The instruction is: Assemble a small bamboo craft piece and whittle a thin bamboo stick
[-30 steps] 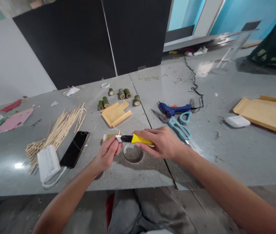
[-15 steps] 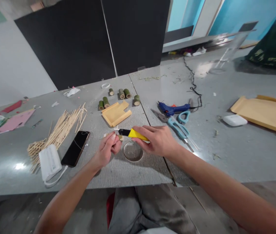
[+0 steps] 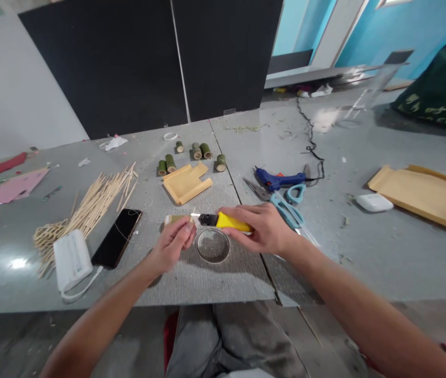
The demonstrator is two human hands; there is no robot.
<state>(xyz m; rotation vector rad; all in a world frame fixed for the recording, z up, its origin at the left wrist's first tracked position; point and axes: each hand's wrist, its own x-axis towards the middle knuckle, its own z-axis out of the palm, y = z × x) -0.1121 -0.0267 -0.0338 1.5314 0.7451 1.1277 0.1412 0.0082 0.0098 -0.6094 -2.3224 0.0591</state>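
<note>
My right hand (image 3: 264, 228) is wrapped round a yellow box cutter (image 3: 232, 223), its black nose and short bare blade pointing left. The blade tip is close to the fingertips of my left hand (image 3: 174, 242), which is pinched closed. A small pale bit shows at those fingertips, too small to name. Just behind the left fingers lies a tan piece with a whitish end (image 3: 171, 219), partly hidden by them; I cannot tell whether they touch it. A thin round hoop (image 3: 213, 261) rests on the table below the knife.
Beyond the hands lie a folded tan cardboard piece (image 3: 183, 184) and several short bamboo pieces (image 3: 196, 151). To the right are blue-handled scissors (image 3: 286, 210) and a blue glue gun (image 3: 280, 179). A phone (image 3: 117, 239), white power bank (image 3: 73, 260) and thin sticks (image 3: 96, 197) are left.
The knife and my right hand have shifted slightly right and down. The left hand has turned a little, and more of the tan piece behind it shows.
</note>
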